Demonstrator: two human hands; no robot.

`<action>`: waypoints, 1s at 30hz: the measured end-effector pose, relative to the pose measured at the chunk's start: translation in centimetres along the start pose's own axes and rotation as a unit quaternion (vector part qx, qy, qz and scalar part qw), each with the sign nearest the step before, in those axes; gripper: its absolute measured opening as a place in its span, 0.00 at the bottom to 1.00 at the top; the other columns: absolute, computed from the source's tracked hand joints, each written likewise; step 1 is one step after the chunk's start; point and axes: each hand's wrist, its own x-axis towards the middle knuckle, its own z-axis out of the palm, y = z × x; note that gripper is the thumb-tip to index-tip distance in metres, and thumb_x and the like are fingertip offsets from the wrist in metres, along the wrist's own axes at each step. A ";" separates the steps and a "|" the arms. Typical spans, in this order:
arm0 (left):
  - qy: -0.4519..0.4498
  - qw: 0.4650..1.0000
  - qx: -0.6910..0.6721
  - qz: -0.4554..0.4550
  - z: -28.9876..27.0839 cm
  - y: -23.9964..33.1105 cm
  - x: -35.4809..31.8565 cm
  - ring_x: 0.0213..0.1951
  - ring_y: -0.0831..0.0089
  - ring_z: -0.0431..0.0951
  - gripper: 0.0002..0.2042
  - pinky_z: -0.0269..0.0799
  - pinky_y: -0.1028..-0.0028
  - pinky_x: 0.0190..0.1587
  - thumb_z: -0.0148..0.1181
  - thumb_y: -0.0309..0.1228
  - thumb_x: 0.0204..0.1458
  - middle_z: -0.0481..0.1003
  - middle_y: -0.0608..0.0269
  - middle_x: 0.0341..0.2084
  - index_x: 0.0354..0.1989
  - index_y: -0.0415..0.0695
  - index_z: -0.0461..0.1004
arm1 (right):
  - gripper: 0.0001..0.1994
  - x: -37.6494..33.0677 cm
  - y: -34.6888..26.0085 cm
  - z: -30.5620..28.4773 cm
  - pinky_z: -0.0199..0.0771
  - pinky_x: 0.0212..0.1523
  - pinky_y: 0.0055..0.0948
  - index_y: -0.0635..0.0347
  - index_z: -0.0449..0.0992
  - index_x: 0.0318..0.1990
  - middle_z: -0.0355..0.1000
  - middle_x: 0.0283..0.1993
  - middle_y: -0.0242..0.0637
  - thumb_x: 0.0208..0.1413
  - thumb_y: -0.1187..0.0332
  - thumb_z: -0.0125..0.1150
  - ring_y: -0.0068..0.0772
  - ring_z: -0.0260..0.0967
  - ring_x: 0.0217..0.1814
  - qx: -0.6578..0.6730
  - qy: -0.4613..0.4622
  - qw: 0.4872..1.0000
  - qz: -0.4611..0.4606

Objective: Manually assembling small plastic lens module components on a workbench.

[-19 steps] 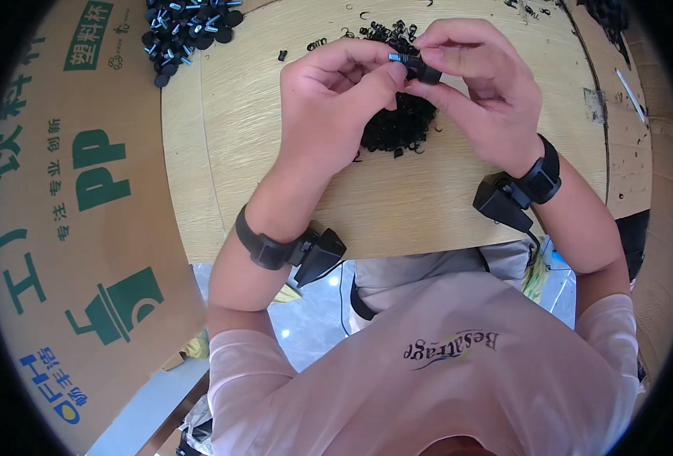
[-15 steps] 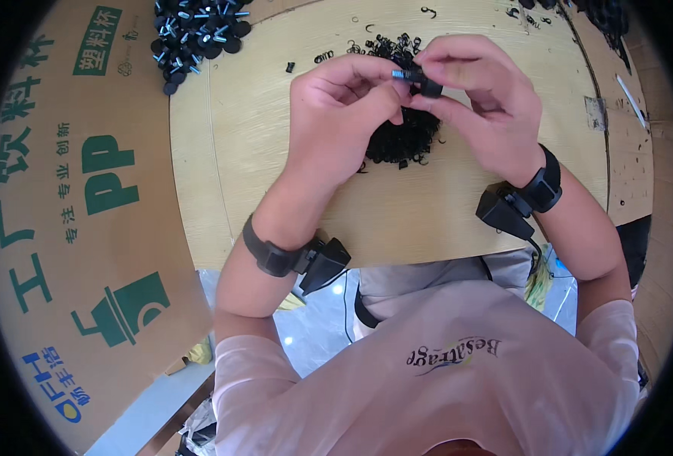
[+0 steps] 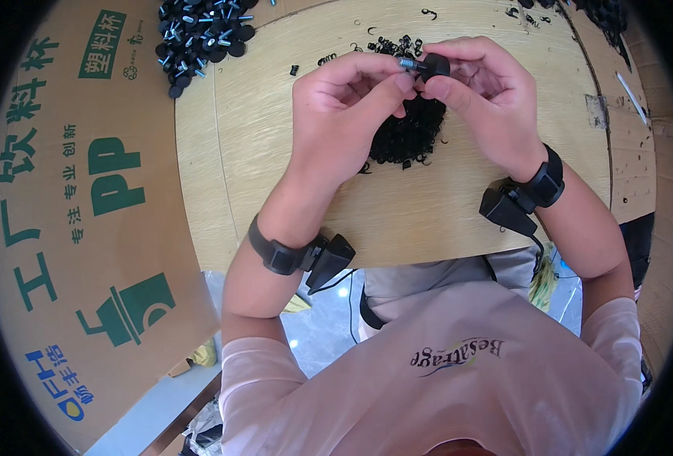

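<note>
Both hands are raised over a light wooden table point(image 3: 275, 152), fingertips meeting. My right hand point(image 3: 482, 95) pinches a small black knob with a silver threaded stud point(image 3: 426, 66). My left hand point(image 3: 345, 114) touches the stud's tip with thumb and forefinger; whether it holds a small part there is hidden. Under the hands lies a heap of small black rings point(image 3: 411, 133). Each wrist wears a black band with a small device.
A pile of several black knobs with silver studs point(image 3: 203, 34) lies at the table's far left. A large cardboard box with green print point(image 3: 70, 228) stands to the left. More black parts point(image 3: 602, 15) sit at the far right, beside a white stick point(image 3: 631, 97).
Both hands have shifted slightly toward the far edge of the table, still working the same knob between the fingertips.
</note>
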 end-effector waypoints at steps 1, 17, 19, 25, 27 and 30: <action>-0.001 1.000 0.000 -0.001 0.0 0.0 0.1 0.26 0.78 0.76 0.05 0.70 0.81 0.30 0.61 0.21 0.53 0.79 0.59 0.27 0.38 0.36 0.78 | 0.16 0.0 -0.1 -0.1 0.76 0.48 0.24 0.67 0.72 0.51 0.76 0.45 0.39 0.54 0.80 0.64 0.24 0.74 0.46 0.000 0.001 1.000 0.000; 0.036 0.998 0.051 0.010 -0.6 0.1 0.5 0.28 0.79 0.75 0.07 0.70 0.81 0.32 0.61 0.23 0.54 0.79 0.60 0.30 0.40 0.36 0.78 | 0.16 -0.2 -0.3 -0.3 0.73 0.44 0.20 0.65 0.75 0.50 0.76 0.44 0.35 0.54 0.75 0.66 0.20 0.72 0.42 -0.044 -0.034 0.998 0.012; 0.040 0.999 0.035 0.005 -0.8 0.1 0.6 0.28 0.79 0.75 0.07 0.69 0.81 0.32 0.61 0.23 0.55 0.79 0.61 0.30 0.41 0.37 0.78 | 0.16 -0.1 -0.3 -0.4 0.73 0.44 0.20 0.65 0.75 0.50 0.76 0.44 0.35 0.54 0.74 0.66 0.20 0.72 0.43 -0.070 -0.045 0.997 0.006; 0.028 0.998 0.019 0.044 -0.9 -0.1 0.5 0.29 0.81 0.75 0.08 0.71 0.83 0.33 0.61 0.23 0.55 0.79 0.62 0.30 0.41 0.36 0.79 | 0.16 0.2 0.6 -0.2 0.73 0.44 0.20 0.65 0.75 0.51 0.76 0.43 0.33 0.55 0.74 0.65 0.19 0.72 0.42 -0.090 -0.024 0.993 -0.075; 0.015 0.996 0.076 0.039 -0.7 0.0 0.4 0.31 0.78 0.75 0.09 0.69 0.80 0.34 0.59 0.23 0.55 0.80 0.56 0.34 0.43 0.35 0.78 | 0.15 0.1 0.0 -0.1 0.74 0.41 0.19 0.65 0.74 0.51 0.76 0.41 0.34 0.57 0.73 0.64 0.19 0.73 0.39 -0.061 0.003 0.998 0.013; -0.003 0.999 0.045 0.012 -0.7 0.2 0.3 0.34 0.79 0.77 0.10 0.73 0.81 0.37 0.59 0.19 0.54 0.79 0.60 0.34 0.45 0.34 0.78 | 0.14 0.4 0.0 -0.2 0.75 0.38 0.20 0.66 0.73 0.51 0.76 0.38 0.36 0.59 0.71 0.62 0.21 0.74 0.36 -0.030 0.022 0.999 0.019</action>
